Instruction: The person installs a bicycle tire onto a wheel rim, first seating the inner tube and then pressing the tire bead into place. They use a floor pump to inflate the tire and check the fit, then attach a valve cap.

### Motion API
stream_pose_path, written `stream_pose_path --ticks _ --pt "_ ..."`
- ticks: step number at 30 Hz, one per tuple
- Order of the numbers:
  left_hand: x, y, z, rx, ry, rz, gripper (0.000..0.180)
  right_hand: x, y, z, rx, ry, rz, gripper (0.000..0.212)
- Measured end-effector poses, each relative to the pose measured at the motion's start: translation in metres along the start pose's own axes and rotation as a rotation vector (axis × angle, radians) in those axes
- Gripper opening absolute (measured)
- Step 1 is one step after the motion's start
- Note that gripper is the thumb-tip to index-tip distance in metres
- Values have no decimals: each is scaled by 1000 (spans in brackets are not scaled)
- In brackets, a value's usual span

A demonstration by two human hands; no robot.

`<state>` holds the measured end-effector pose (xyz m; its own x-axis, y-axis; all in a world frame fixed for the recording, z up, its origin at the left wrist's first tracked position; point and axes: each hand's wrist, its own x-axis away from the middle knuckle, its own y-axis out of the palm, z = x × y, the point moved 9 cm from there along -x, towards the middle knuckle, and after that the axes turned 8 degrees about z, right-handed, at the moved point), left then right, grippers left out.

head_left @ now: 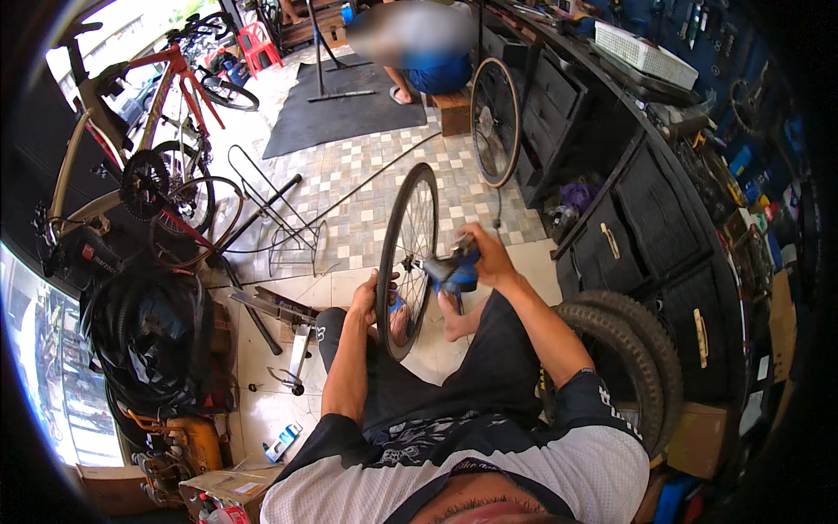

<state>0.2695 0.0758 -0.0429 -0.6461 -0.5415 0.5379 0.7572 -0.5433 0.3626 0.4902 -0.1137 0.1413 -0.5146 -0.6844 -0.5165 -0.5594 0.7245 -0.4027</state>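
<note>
A black-rimmed, wire-spoked bicycle wheel (408, 262) stands upright between the bent knees of a person in a white-and-black jersey (454, 480). The left hand (372, 295) holds the wheel's left side, its grip curled at the rim; the right hand (491, 258) has its grip wrapped around a blurred blue-and-dark-grey handheld tool (457, 269), its nose close to the hub, though contact cannot be told. At left is an orange-red bicycle frame (166, 86); at right, two black knobbly tyres (653, 349) lean by dark wooden cabinets (642, 244), below a worktop (569, 51) bearing a white plastic basket (646, 54). Beyond, a tan-walled bicycle wheel (495, 122) stands near a second person in blue shorts (439, 79), seated on a brown wooden block (456, 115).
</note>
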Motion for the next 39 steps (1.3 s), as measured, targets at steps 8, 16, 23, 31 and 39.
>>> stream_pose_path --ticks 8,16,23,31,39 --pt "-14 -10 -11 104 10 -7 29 -26 -89 80 -148 125 338 42" --pt "-13 1 -24 196 -27 -59 19 69 -67 142 106 346 -72 62" --pt "-33 27 -27 232 -47 -114 15 87 10 104 454 319 -673 57" --pt "-20 1 20 -80 134 181 38 57 61 86 529 305 -780 46" --pt "21 -40 48 -235 334 514 77 18 115 82 609 187 -701 52"
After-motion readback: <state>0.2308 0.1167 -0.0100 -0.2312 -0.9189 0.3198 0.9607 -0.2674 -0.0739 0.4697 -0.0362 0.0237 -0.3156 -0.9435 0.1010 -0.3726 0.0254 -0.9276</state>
